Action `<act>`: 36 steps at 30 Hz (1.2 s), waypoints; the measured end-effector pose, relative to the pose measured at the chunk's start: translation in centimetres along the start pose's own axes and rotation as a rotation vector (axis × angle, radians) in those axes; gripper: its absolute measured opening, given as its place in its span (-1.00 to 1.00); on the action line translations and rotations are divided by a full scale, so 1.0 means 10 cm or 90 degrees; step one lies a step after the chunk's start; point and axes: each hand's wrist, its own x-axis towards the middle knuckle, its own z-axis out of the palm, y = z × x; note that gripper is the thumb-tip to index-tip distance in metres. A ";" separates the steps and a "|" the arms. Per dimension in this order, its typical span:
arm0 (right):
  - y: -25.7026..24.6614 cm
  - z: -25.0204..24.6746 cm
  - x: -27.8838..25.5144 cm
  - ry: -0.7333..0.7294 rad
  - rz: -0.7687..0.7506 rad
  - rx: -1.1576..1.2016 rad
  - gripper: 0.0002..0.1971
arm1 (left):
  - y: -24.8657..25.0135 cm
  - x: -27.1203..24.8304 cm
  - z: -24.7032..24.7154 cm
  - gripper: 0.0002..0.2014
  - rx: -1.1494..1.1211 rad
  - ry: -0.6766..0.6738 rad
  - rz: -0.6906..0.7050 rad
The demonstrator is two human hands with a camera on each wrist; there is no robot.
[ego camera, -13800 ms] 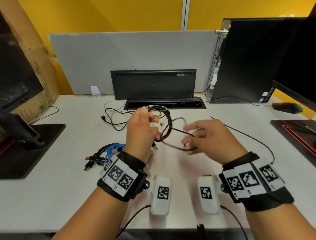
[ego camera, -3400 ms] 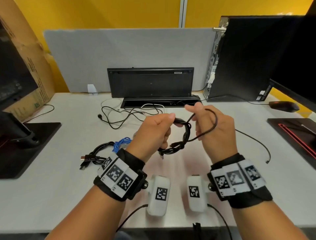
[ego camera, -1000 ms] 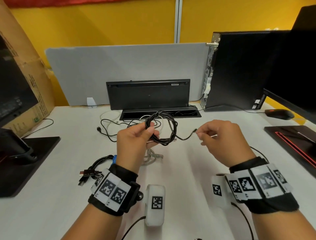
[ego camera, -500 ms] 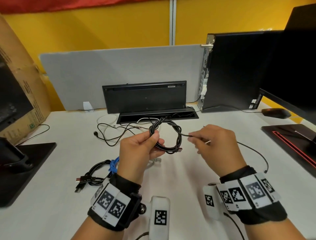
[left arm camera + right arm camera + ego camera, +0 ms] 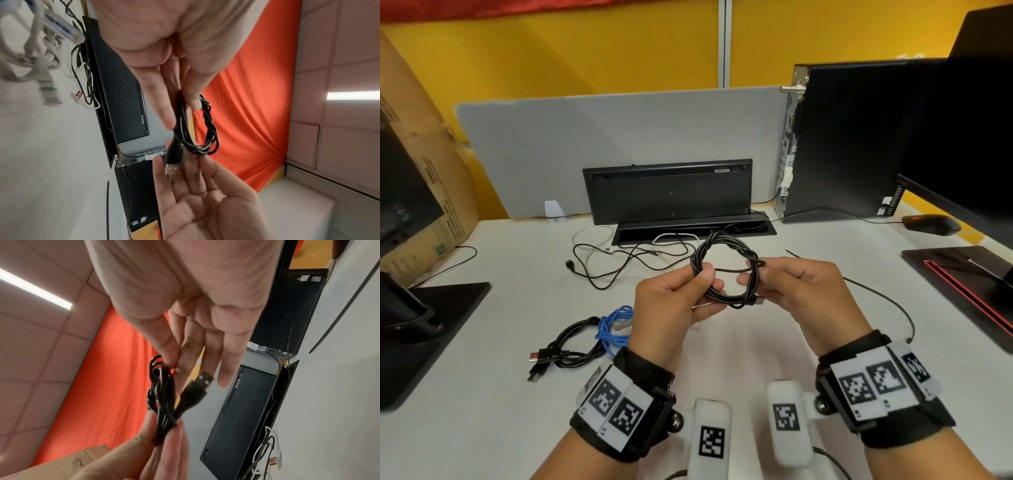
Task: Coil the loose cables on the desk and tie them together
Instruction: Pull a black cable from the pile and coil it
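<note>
Hands meet above a white desk [image 5: 482,428] in the head view, sharing one small coil of black cable [image 5: 726,270] held in the air between them. The left hand [image 5: 671,308] pinches the coil's left side between thumb and fingers, and the right hand [image 5: 801,291] pinches its right side, where a USB plug [image 5: 757,301] pokes out beneath the fingers. On the desk to the left lie a coiled black cable bundle [image 5: 571,349] and, touching it, a coiled blue cable [image 5: 614,325]. Farther back, loose black and white cables [image 5: 619,257] sprawl in front of a black keyboard [image 5: 667,192] propped on its edge. A thin black cable [image 5: 876,298] trails over the desk to the right, and a black computer case [image 5: 859,137] stands behind it. In the left wrist view, the left hand [image 5: 164,48] grips the black coil [image 5: 197,129] between thumb and forefinger, while the right hand [image 5: 205,203] reaches in from below with fingers mostly straight, its fingertips touching the coil beside the metal plug [image 5: 172,168]. In the right wrist view, the right hand [image 5: 195,296] nips the top of the coil [image 5: 162,394] with thumb and forefinger, its other fingers extended over the plug [image 5: 200,382], and the left hand [image 5: 160,451] clasps the coil's lower part.
</note>
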 end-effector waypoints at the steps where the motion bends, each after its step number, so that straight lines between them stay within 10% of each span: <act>1: -0.01 0.01 0.00 -0.015 -0.002 0.004 -0.67 | -0.01 0.00 0.01 -0.85 -0.001 0.003 -0.001; 15: -0.05 0.05 -0.02 -0.032 -0.022 -0.008 -0.74 | -0.03 0.02 0.01 -0.90 -0.034 0.059 0.025; 25: -0.09 0.09 -0.03 -0.027 0.001 0.073 -0.18 | -0.03 0.00 0.04 -0.88 -0.007 0.025 0.009; 36: -0.08 0.06 0.00 -0.074 0.029 0.187 -0.14 | -0.04 -0.04 0.07 -0.87 -0.003 -0.049 -0.067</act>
